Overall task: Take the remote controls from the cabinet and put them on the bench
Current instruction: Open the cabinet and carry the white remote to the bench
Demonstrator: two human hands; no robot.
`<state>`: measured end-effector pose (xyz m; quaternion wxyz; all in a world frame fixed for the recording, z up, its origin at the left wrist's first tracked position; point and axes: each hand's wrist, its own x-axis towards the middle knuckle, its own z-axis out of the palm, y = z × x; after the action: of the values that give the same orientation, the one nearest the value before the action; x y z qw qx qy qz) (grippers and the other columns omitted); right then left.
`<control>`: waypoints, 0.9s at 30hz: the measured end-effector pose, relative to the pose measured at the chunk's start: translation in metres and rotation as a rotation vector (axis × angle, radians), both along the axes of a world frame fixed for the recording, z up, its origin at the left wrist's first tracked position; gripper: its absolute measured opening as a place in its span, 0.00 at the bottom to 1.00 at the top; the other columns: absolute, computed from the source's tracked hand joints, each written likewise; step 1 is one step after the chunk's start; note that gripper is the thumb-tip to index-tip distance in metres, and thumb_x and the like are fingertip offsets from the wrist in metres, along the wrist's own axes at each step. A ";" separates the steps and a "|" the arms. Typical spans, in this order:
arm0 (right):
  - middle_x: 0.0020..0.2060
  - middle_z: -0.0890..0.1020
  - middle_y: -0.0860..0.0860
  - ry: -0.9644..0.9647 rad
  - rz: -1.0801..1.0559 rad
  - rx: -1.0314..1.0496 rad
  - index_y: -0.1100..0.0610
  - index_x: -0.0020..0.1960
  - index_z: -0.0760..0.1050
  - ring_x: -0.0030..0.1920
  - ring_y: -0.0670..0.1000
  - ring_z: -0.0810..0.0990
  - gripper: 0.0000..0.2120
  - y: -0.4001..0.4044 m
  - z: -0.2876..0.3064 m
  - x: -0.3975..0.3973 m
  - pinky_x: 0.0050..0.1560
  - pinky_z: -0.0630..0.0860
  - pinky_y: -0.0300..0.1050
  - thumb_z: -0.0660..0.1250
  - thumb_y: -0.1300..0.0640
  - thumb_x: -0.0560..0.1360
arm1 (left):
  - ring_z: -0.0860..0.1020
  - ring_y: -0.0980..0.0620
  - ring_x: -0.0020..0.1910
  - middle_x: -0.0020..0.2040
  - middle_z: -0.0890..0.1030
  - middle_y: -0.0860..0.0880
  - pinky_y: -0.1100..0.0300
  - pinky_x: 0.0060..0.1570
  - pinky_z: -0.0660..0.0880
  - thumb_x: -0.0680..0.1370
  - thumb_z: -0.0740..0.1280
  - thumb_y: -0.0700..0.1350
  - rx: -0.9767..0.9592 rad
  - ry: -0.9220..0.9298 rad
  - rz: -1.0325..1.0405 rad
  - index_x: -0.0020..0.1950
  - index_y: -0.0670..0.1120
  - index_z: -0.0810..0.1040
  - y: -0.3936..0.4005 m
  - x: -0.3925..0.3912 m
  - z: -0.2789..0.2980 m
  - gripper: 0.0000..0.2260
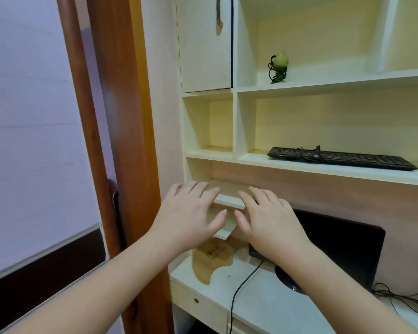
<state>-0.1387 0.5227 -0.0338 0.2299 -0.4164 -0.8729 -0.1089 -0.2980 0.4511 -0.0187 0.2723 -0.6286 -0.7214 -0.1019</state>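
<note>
No remote is in view yet. Left hand (188,215) and right hand (270,220) reach toward the cabinet (237,131), fingers spread, holding nothing.

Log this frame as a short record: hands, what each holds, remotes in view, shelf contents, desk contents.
left hand: left hand, fingers spread, holds nothing
right hand: right hand, fingers spread, holds nothing
remotes: none visible
upper shelf: green ornament
middle shelf: black keyboard with its cable on top
desk: black monitor, cables
cabinet door: cabinet door, closed
</note>
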 end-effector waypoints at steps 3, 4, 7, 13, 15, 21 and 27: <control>0.70 0.71 0.52 -0.007 0.015 0.014 0.51 0.71 0.68 0.70 0.54 0.69 0.34 0.021 0.005 -0.017 0.64 0.68 0.53 0.40 0.40 0.73 | 0.68 0.51 0.70 0.70 0.73 0.53 0.50 0.69 0.63 0.76 0.45 0.65 0.015 0.026 -0.009 0.73 0.55 0.65 0.025 -0.017 0.012 0.30; 0.71 0.70 0.51 -0.011 0.017 0.016 0.50 0.72 0.66 0.71 0.54 0.67 0.32 0.028 0.006 -0.023 0.66 0.67 0.53 0.41 0.40 0.75 | 0.68 0.51 0.70 0.70 0.72 0.53 0.50 0.69 0.63 0.76 0.45 0.65 0.016 0.023 -0.012 0.74 0.55 0.65 0.033 -0.025 0.016 0.29; 0.74 0.65 0.50 -0.023 0.015 0.014 0.50 0.75 0.60 0.73 0.53 0.63 0.28 0.048 0.011 -0.042 0.68 0.64 0.51 0.44 0.41 0.78 | 0.65 0.52 0.71 0.71 0.70 0.52 0.51 0.69 0.62 0.78 0.47 0.65 0.025 0.009 -0.028 0.74 0.55 0.63 0.058 -0.048 0.021 0.28; 0.75 0.61 0.48 -0.045 -0.018 0.042 0.49 0.77 0.54 0.74 0.51 0.60 0.27 0.087 0.023 -0.099 0.70 0.59 0.50 0.48 0.42 0.80 | 0.64 0.50 0.73 0.73 0.67 0.51 0.49 0.69 0.62 0.78 0.48 0.64 0.030 -0.004 -0.078 0.75 0.56 0.61 0.099 -0.106 0.031 0.28; 0.74 0.63 0.47 -0.039 -0.045 0.059 0.49 0.76 0.55 0.73 0.51 0.61 0.26 0.099 0.031 -0.123 0.70 0.59 0.49 0.48 0.43 0.80 | 0.65 0.51 0.72 0.72 0.69 0.51 0.50 0.69 0.63 0.78 0.48 0.64 0.051 -0.009 -0.104 0.74 0.56 0.62 0.110 -0.130 0.035 0.27; 0.71 0.67 0.47 -0.018 -0.130 0.107 0.48 0.74 0.59 0.70 0.51 0.65 0.25 0.131 0.059 -0.173 0.66 0.62 0.49 0.49 0.42 0.80 | 0.62 0.51 0.74 0.74 0.66 0.52 0.49 0.71 0.59 0.78 0.50 0.64 0.057 -0.033 -0.193 0.74 0.55 0.64 0.146 -0.185 0.066 0.26; 0.72 0.66 0.48 0.001 -0.194 0.172 0.49 0.75 0.58 0.71 0.52 0.64 0.25 0.164 0.096 -0.189 0.66 0.63 0.49 0.50 0.42 0.80 | 0.64 0.51 0.71 0.71 0.68 0.52 0.50 0.68 0.61 0.79 0.52 0.62 0.112 -0.031 -0.264 0.73 0.55 0.65 0.196 -0.210 0.102 0.24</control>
<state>-0.3274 0.6863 0.0620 0.2533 -0.4776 -0.8160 -0.2048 -0.5082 0.6467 0.0836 0.2802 -0.7002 -0.6295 -0.1866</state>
